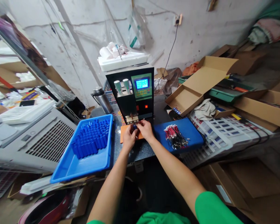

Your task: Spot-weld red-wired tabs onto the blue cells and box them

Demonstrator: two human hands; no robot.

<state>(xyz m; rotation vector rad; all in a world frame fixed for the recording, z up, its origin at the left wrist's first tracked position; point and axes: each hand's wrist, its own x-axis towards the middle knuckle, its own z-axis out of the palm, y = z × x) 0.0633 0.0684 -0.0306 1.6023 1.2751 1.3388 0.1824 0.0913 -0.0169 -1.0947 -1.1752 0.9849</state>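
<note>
My left hand (129, 137) and my right hand (145, 129) meet under the head of a black bench machine (130, 105), which looks like a spot welder with a lit blue screen (142, 83). The left fingers are closed around a small blue cylinder, like a battery cell (134, 127), mostly hidden by the fingers. My right thumb and fingers pinch at its far end, close to the electrodes (132, 119); whatever they hold is too small to make out. Under both hands lies an orange pad (123, 132).
On the left, a blue tray (71, 172) holds many upright blue cylinders (91, 140). To the right, red and black wire leads (175, 137) lie on a blue surface (194, 132). A steel flask (103, 100), an open cardboard box (189, 99) and a white crate (212, 133) stand around.
</note>
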